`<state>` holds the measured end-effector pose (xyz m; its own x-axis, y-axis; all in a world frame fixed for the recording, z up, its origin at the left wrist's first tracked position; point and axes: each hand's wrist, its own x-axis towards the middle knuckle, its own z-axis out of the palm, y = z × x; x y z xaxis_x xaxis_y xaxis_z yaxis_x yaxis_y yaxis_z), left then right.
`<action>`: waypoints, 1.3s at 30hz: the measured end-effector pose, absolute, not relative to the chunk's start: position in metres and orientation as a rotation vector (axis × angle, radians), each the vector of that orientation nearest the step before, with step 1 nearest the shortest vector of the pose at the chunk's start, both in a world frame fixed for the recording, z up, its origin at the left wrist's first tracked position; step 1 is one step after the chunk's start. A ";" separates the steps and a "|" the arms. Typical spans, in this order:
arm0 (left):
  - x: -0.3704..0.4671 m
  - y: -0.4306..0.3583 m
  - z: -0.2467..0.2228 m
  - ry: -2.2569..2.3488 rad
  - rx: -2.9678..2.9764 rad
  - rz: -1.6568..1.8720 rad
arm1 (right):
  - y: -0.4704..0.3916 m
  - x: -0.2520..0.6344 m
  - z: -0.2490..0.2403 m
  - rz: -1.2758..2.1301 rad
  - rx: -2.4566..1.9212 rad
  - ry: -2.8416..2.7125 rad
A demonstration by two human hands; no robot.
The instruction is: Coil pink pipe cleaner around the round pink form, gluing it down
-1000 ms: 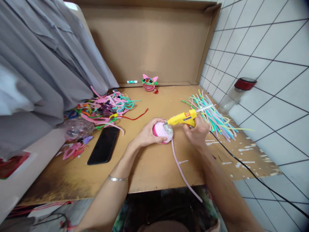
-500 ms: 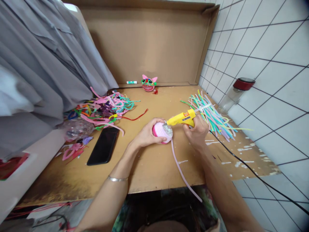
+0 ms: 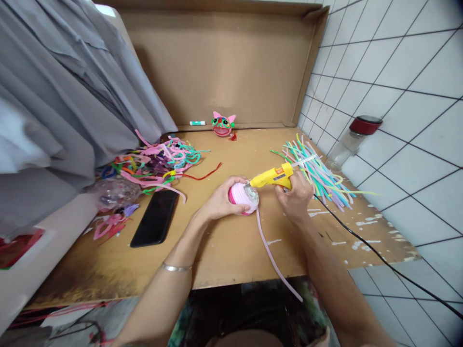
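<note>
My left hand [image 3: 224, 198] is closed around a small round form wound with pink pipe cleaner [image 3: 240, 194], its clear end turned to the right. From that form a loose pale pink strand [image 3: 272, 258] hangs down past the table's front edge. My right hand [image 3: 294, 195] grips a yellow hot glue gun [image 3: 272, 177] by its handle. The metal nozzle is at the clear end of the wound form, touching or nearly so. A clear glue stick [image 3: 303, 161] sticks out of the gun's back.
Tangled pipe cleaners [image 3: 162, 159] lie left, near a black phone [image 3: 154, 219]. Straight pipe cleaners [image 3: 321, 176] are piled right, by a red-lidded jar [image 3: 352, 140]. A pink-eared figure [image 3: 222, 124] and a marker [image 3: 197, 123] sit at the back. A black cord [image 3: 361, 241] runs right.
</note>
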<state>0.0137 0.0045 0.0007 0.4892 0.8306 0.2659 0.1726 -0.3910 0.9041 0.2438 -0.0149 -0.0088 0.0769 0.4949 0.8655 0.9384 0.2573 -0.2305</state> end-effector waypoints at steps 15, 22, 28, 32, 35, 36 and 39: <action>0.013 0.005 0.001 0.832 1.872 0.922 | -0.015 0.247 -0.008 -0.541 -1.371 -1.588; 0.014 0.004 0.002 0.842 1.870 0.924 | -0.015 0.245 -0.009 -0.529 -1.391 -1.566; 0.013 0.006 -0.001 0.843 1.857 0.922 | -0.011 0.246 -0.010 -0.372 -1.419 -1.466; 0.013 0.006 -0.001 0.880 1.859 0.914 | 0.003 0.260 -0.016 -0.286 -1.586 -1.292; 0.012 0.006 -0.001 0.873 1.862 0.914 | 0.013 0.275 -0.024 -0.230 -1.746 -1.173; 0.013 0.007 -0.001 0.869 1.862 0.912 | 0.015 0.280 -0.027 -0.208 -1.788 -1.143; 0.013 0.007 -0.002 0.874 1.863 0.912 | 0.020 0.292 -0.036 -0.128 -1.861 -1.077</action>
